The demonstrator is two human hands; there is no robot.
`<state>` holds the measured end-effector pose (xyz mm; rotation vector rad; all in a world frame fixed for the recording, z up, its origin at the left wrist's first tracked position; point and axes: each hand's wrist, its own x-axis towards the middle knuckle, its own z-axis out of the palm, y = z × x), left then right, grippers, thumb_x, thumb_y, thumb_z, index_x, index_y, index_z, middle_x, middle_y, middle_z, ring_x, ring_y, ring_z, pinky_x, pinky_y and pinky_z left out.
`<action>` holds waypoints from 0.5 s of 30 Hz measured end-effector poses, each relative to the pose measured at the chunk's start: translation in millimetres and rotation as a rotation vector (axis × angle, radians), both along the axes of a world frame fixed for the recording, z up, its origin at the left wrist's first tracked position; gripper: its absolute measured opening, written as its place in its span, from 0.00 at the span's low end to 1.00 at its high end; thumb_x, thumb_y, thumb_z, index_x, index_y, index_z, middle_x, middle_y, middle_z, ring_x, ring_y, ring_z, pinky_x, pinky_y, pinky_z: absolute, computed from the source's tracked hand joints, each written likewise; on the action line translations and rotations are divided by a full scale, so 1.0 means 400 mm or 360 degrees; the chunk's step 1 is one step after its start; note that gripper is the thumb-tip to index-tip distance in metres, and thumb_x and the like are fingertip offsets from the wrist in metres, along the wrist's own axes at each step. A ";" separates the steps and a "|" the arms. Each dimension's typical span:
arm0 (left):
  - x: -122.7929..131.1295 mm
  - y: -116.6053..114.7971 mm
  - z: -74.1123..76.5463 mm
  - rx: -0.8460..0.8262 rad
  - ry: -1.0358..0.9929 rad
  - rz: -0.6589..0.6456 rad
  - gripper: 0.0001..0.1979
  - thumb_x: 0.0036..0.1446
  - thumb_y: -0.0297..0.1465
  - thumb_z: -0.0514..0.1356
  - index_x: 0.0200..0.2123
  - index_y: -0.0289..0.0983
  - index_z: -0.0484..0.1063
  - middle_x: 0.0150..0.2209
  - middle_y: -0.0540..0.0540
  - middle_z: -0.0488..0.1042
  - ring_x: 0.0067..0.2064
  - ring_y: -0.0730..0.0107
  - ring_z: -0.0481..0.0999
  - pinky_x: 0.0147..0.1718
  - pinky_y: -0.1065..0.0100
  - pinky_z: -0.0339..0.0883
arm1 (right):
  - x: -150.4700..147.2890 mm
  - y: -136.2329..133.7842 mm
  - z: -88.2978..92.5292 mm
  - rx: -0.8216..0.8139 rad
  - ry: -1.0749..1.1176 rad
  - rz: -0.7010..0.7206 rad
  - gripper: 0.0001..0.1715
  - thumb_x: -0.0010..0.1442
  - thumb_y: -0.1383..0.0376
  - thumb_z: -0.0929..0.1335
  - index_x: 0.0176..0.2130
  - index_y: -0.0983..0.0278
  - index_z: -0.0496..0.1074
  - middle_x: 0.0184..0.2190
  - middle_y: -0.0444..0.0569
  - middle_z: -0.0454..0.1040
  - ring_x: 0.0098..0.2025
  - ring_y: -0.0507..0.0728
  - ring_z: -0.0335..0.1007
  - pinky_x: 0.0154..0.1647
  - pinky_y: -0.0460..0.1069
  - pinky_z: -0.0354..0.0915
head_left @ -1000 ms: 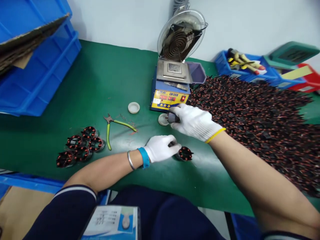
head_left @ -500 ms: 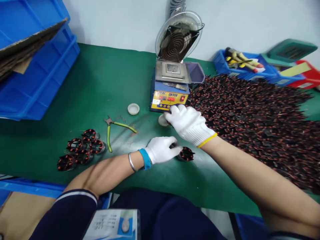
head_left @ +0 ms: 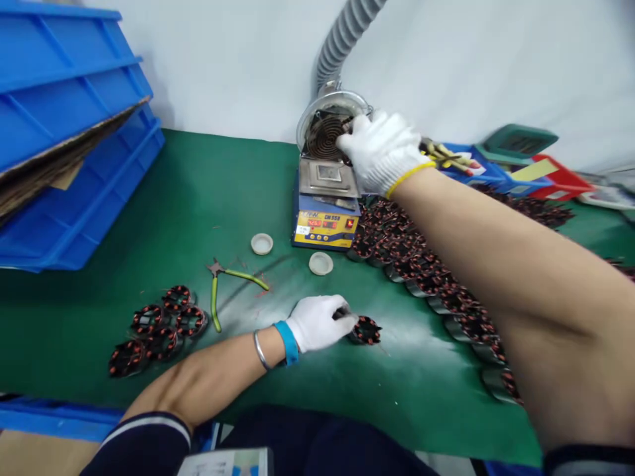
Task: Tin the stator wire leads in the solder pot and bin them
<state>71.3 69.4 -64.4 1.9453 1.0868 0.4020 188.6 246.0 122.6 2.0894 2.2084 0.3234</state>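
My left hand [head_left: 322,322], in a white glove, is closed with its fingertips at the left rim of a motor stator [head_left: 367,330] with copper windings, which stands on the green mat. My right hand [head_left: 384,151], gloved too, is raised in front of the round fume hood, just above and right of the solder pot [head_left: 325,201]. Its fingers are curled round a dark stator [head_left: 347,125], mostly hidden by the glove. Two small white dishes, the left dish [head_left: 262,244] and the right dish [head_left: 321,264], lie before the pot.
Green-handled cutters [head_left: 216,294] lie open on the mat [head_left: 213,192] near wire scraps. Several stators [head_left: 161,344] stand at left, and rows of stators [head_left: 421,271] fill the right. Blue crates [head_left: 114,158] rise at left. Tool bins [head_left: 476,162] stand at back right, and a grey hose [head_left: 342,43] joins the hood.
My right hand has risen from the right dish to the front of the hood, uncovering the dish. The left hand stays at its stator. The view has tilted upward.
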 end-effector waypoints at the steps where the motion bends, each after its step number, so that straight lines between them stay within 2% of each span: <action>1: -0.001 0.000 0.002 0.0014 -0.0007 0.0002 0.13 0.63 0.43 0.59 0.39 0.41 0.78 0.39 0.47 0.83 0.41 0.60 0.82 0.40 0.66 0.71 | -0.006 0.019 -0.004 0.0047 0.0023 0.0025 0.30 0.74 0.63 0.51 0.62 0.84 0.60 0.59 0.78 0.61 0.65 0.75 0.58 0.54 0.64 0.58; 5: -0.003 0.000 0.007 0.0031 -0.0032 0.0014 0.11 0.63 0.41 0.58 0.38 0.43 0.78 0.38 0.45 0.83 0.40 0.59 0.82 0.37 0.65 0.69 | -0.014 0.040 -0.035 0.0074 0.0089 0.0201 0.29 0.72 0.64 0.55 0.59 0.85 0.65 0.59 0.70 0.66 0.65 0.70 0.59 0.56 0.60 0.58; 8: 0.000 0.001 0.004 0.0006 -0.0047 0.0015 0.11 0.63 0.42 0.59 0.37 0.44 0.78 0.38 0.45 0.83 0.40 0.58 0.82 0.37 0.64 0.70 | 0.011 0.049 -0.034 0.0090 0.0110 0.0172 0.29 0.69 0.62 0.59 0.59 0.82 0.69 0.59 0.67 0.67 0.65 0.70 0.60 0.55 0.61 0.59; 11: 0.003 0.003 0.000 -0.0021 -0.0055 0.0013 0.12 0.62 0.43 0.59 0.37 0.43 0.77 0.39 0.46 0.83 0.40 0.59 0.82 0.39 0.64 0.71 | 0.053 0.070 -0.013 0.0118 0.0162 0.0055 0.40 0.63 0.51 0.62 0.56 0.84 0.70 0.55 0.66 0.71 0.62 0.70 0.65 0.51 0.61 0.61; 13: 0.004 0.004 -0.003 -0.0034 -0.0056 0.0008 0.13 0.62 0.44 0.59 0.38 0.42 0.77 0.39 0.47 0.83 0.40 0.60 0.82 0.41 0.65 0.72 | 0.073 0.078 -0.006 0.0147 0.0243 -0.0032 0.50 0.59 0.43 0.59 0.54 0.87 0.71 0.51 0.66 0.73 0.59 0.70 0.69 0.48 0.59 0.62; 15: 0.004 0.004 -0.006 -0.0041 -0.0068 0.0011 0.13 0.62 0.44 0.59 0.38 0.42 0.77 0.38 0.47 0.83 0.40 0.61 0.81 0.42 0.66 0.72 | 0.079 0.078 -0.012 0.0159 0.0367 -0.0078 0.53 0.58 0.41 0.58 0.53 0.88 0.72 0.50 0.67 0.74 0.58 0.71 0.70 0.47 0.58 0.63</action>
